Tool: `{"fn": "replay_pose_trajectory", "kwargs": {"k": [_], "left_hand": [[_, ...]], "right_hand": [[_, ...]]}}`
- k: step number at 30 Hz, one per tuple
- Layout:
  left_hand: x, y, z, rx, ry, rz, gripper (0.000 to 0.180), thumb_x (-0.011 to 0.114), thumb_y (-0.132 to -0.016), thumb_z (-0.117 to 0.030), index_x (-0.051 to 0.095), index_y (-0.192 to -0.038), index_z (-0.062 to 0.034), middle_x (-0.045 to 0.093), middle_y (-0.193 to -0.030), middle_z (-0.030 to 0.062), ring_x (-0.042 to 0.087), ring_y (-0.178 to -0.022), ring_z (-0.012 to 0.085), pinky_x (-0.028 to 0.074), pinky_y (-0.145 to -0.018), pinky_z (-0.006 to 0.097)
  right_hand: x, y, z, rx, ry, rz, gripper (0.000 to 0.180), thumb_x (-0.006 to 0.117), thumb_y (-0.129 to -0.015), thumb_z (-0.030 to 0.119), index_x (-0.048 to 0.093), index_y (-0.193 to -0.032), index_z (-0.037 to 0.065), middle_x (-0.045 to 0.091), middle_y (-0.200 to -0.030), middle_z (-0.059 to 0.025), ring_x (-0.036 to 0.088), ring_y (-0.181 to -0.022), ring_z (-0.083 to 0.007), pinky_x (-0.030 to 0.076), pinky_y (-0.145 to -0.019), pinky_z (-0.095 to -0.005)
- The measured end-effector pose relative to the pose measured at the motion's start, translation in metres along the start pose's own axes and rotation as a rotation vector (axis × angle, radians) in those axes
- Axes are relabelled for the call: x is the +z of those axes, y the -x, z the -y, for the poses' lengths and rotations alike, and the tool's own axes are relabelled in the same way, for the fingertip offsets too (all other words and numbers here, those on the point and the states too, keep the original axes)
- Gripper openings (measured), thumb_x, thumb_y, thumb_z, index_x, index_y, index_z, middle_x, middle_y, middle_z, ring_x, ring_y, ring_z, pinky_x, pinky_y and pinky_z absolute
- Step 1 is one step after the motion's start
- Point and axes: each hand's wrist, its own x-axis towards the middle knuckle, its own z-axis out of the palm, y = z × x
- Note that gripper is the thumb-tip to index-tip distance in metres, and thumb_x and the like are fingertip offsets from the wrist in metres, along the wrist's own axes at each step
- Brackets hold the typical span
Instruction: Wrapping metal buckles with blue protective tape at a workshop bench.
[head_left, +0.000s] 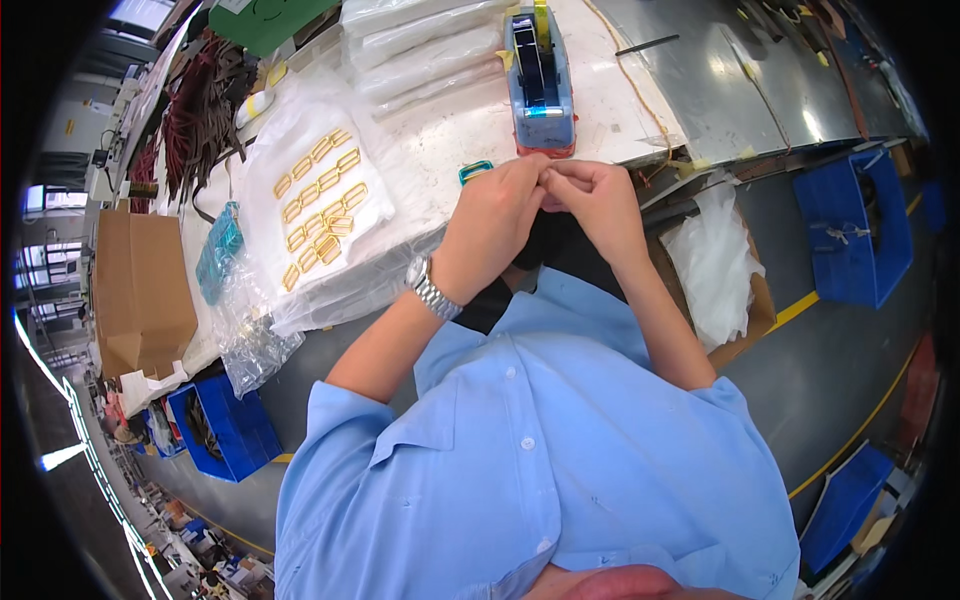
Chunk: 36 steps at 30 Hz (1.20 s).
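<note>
While pinching, drawn closed, with left hand (502,215) against right hand (604,208) at upper centre, cannot tell on what, could knock the teal buckle (476,167), just left of both, off the table (430,150) through one careless twist so near its edge

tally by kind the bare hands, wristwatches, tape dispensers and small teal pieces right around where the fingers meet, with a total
Bare hands: 2, the left hand and the right hand
Wristwatch: 1, on the left wrist
Tape dispenser: 1
Small teal piece: 1
Total: 5
</note>
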Motion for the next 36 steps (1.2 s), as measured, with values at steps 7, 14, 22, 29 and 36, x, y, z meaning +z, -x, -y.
{"fn": "replay_pose_trajectory", "kwargs": {"k": [7, 14, 22, 29, 36], "left_hand": [[-0.02, 0.043, -0.017, -0.422, 0.682, -0.099, 0.029, 0.065, -0.103, 0.006, 0.066, -0.132, 0.0074, 0.077, -0.106, 0.0134, 0.078, -0.087, 0.0192, 0.064, -0.081, 0.03], [-0.033, 0.056, -0.012, -0.534, 0.901, -0.069, 0.031, 0.064, -0.104, 0.005, 0.063, -0.134, 0.0111, 0.076, -0.105, 0.014, 0.076, -0.087, 0.0174, 0.065, -0.08, 0.03], [-0.033, 0.058, -0.014, -0.568, 0.826, -0.075, 0.032, 0.064, -0.104, 0.005, 0.064, -0.136, 0.0098, 0.075, -0.104, 0.0139, 0.074, -0.085, 0.0166, 0.063, -0.078, 0.029], [-0.016, 0.069, -0.012, -0.468, 0.676, -0.214, 0.031, 0.069, -0.1, 0.005, 0.069, -0.132, 0.0045, 0.076, -0.101, 0.0103, 0.076, -0.082, 0.0133, 0.062, -0.074, 0.026], [-0.01, 0.075, -0.014, -0.38, 0.447, -0.258, 0.03, 0.074, -0.096, 0.005, 0.073, -0.126, 0.0, 0.076, -0.096, 0.0085, 0.078, -0.08, 0.0134, 0.061, -0.07, 0.026]], "right_hand": [[-0.005, 0.035, 0.015, -0.186, 0.085, 0.236, 0.04, 0.072, -0.103, 0.012, 0.067, -0.139, -0.005, 0.075, -0.102, -0.0071, 0.07, -0.092, -0.009, 0.058, -0.086, -0.0261], [0.004, 0.035, 0.029, -0.307, 0.477, 0.377, 0.049, 0.079, -0.093, 0.003, 0.067, -0.14, -0.001, 0.078, -0.119, -0.0119, 0.074, -0.102, -0.0148, 0.06, -0.092, -0.0301], [0.011, 0.043, 0.03, -0.357, 0.523, 0.292, 0.055, 0.079, -0.093, 0.002, 0.062, -0.145, -0.001, 0.078, -0.118, -0.0137, 0.076, -0.102, -0.0177, 0.06, -0.095, -0.0322], [0.007, 0.043, 0.022, 0.032, 0.034, 0.348, 0.039, 0.071, -0.103, 0.003, 0.064, -0.14, -0.007, 0.078, -0.114, -0.0109, 0.074, -0.1, -0.012, 0.06, -0.09, -0.0273], [0.017, 0.054, 0.02, -0.116, 0.17, 0.202, 0.028, 0.07, -0.104, 0.003, 0.071, -0.13, -0.007, 0.079, -0.106, -0.0096, 0.074, -0.093, -0.0108, 0.061, -0.085, -0.0264]]}}
